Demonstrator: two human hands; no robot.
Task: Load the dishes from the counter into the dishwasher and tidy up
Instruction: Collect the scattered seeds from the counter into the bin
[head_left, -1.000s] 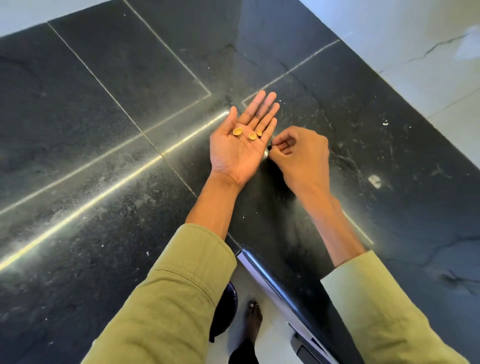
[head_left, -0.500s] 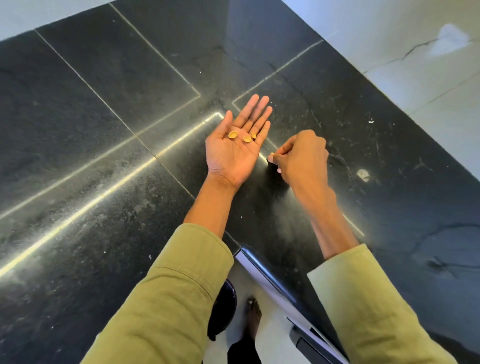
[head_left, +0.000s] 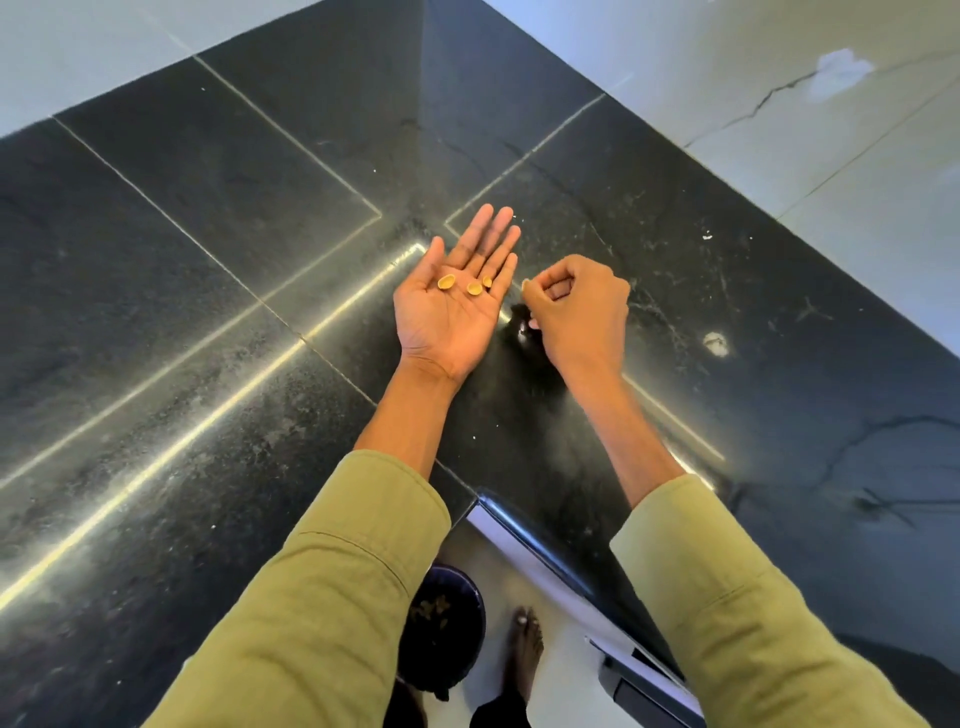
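Black counter (head_left: 218, 291) lay bare; left hand (head_left: 447, 312) stayed flat, scraps (head_left: 447, 281) below its fingers, while right hand (head_left: 576, 306) had curled tighter, its contents unclear.

The desk (head_left: 218, 312) is polished black stone, glossy and speckled; the sleeves (head_left: 332, 597) look like matt olive cotton, perhaps.

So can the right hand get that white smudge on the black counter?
Probably yes: the right hand hovers beside the white smudge on the black stone counter, with nothing between them, though its fingers are curled.
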